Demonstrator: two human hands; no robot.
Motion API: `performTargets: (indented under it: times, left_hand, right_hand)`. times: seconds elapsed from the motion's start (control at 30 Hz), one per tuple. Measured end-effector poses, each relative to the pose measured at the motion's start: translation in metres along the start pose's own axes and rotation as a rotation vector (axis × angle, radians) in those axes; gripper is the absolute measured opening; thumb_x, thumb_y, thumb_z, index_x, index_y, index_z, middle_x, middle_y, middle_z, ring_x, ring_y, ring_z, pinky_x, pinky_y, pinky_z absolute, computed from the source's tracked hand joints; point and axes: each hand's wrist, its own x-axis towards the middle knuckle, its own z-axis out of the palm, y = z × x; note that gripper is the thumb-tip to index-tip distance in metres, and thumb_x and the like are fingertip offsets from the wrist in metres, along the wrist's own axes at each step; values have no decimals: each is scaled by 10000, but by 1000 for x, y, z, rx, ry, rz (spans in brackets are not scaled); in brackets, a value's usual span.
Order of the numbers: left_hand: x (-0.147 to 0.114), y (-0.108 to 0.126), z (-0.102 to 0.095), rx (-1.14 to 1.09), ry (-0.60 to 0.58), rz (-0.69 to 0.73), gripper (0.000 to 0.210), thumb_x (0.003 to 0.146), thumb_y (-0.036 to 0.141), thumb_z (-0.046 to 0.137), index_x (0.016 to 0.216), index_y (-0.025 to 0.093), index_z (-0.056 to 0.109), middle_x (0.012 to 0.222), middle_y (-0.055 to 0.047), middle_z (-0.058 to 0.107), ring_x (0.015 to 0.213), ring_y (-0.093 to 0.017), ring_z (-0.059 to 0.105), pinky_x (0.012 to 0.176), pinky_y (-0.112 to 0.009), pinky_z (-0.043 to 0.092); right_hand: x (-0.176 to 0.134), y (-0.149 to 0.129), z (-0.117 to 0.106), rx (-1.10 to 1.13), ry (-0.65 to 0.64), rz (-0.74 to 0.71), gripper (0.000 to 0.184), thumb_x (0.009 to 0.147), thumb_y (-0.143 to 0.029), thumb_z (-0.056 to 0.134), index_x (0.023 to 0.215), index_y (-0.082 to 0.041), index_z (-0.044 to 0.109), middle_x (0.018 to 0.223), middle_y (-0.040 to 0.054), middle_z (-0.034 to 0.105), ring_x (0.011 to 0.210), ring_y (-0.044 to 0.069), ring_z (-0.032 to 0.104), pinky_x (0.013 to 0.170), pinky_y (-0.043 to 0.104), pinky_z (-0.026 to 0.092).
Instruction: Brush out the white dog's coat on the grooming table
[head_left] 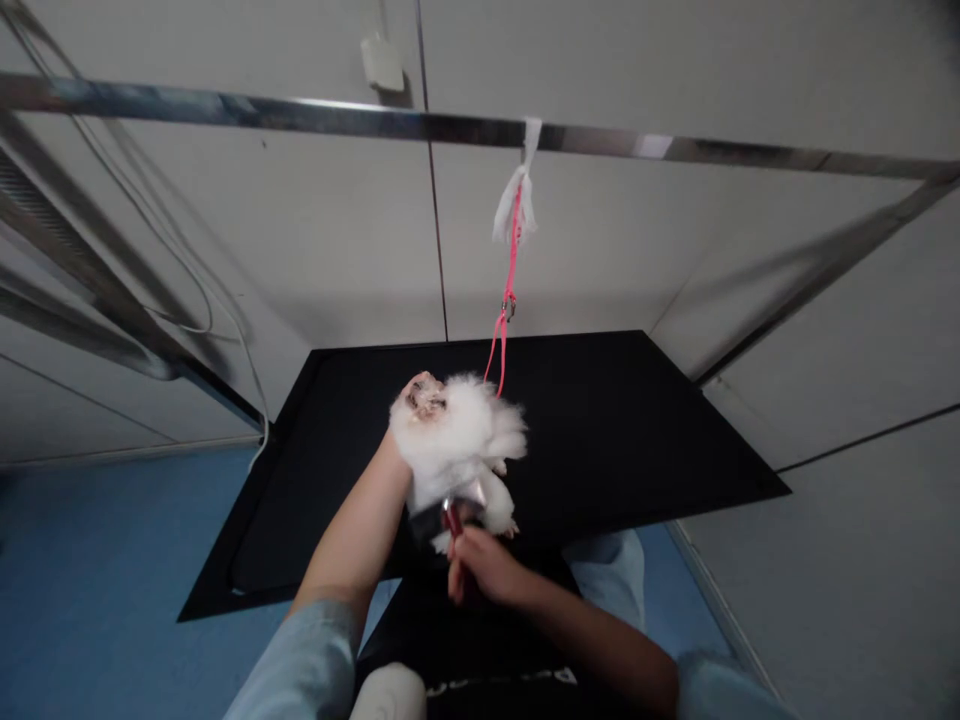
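left hand (409, 400) steadies fluffy dog (457, 440); right hand (480, 565) grips brush (452, 520).

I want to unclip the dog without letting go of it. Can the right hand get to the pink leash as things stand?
Probably not at once: the right hand grips a red-handled brush at the near end of the white dog, and the pink leash rises beyond the dog.

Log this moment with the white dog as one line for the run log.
left hand: steadies small white dog at its head | right hand: holds red-handled brush at its rear | pink leash: to overhead bar
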Motion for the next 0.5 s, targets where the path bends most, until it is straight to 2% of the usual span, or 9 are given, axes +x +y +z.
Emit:
performTargets:
  times: [0.07,0.1,0.17,0.23,0.3,0.37,0.4,0.43,0.5]
  left_hand:
    - [2,0,-1,-7,-15,-60,371,863,262,482,498,195,489,454,-3,551,421,-133,551,459,-248,461]
    - [3,0,-2,-14,-21,-88,367,863,273,481,505,193,494,461,-6,556,429,-137,558,469,-255,468]
    - [5,0,-3,-25,-21,-109,355,863,292,485,524,189,507,474,-6,565,444,-138,566,489,-259,474]
    - [6,-1,-5,-17,-22,-96,347,862,306,500,537,187,510,478,-2,563,449,-131,561,497,-255,469]
    - [7,-2,-8,24,-32,-78,346,861,316,522,540,187,502,475,-2,553,455,-128,551,509,-259,463]
    - [7,-3,-11,64,-36,-45,350,860,337,541,545,188,497,477,-9,549,474,-130,548,535,-270,468]
    - [8,-3,-12,78,-40,-28,348,856,349,551,551,189,498,484,-13,554,489,-133,551,551,-277,474]
    - [8,-4,-13,91,-44,-17,346,852,359,559,555,192,498,491,-16,558,500,-136,555,563,-283,481]
    - [9,-4,-14,121,-54,0,346,843,367,565,548,200,492,493,-15,556,506,-140,555,568,-289,490]
  right_hand:
    - [5,-3,-3,42,127,-139,220,931,-405,424,835,-211,463,606,-9,615,522,116,557,511,216,424]
    - [6,-2,-4,23,162,-131,211,936,-393,416,836,-211,452,604,-17,608,512,110,546,504,211,413]
    - [7,0,-4,-22,115,-4,178,935,-362,396,844,-214,431,551,-39,574,436,109,492,445,209,362]
    - [5,1,-3,-16,-14,86,161,934,-347,367,861,-216,425,505,-51,552,385,117,456,409,211,325]
    - [6,-2,-5,30,-26,3,186,944,-359,340,870,-215,431,531,-42,575,410,118,486,429,212,349]
    - [11,-4,-6,50,75,-135,218,951,-390,354,852,-215,438,589,-31,602,472,107,529,474,206,381]
    - [13,-1,-6,37,132,-157,226,950,-400,370,837,-215,436,600,-32,603,483,100,532,482,201,381]
    - [14,4,-5,6,161,-128,225,946,-398,383,822,-216,432,589,-38,593,472,96,522,476,198,370]
    - [13,17,0,-77,117,42,204,938,-365,377,803,-218,420,511,-58,543,397,94,461,433,199,320]
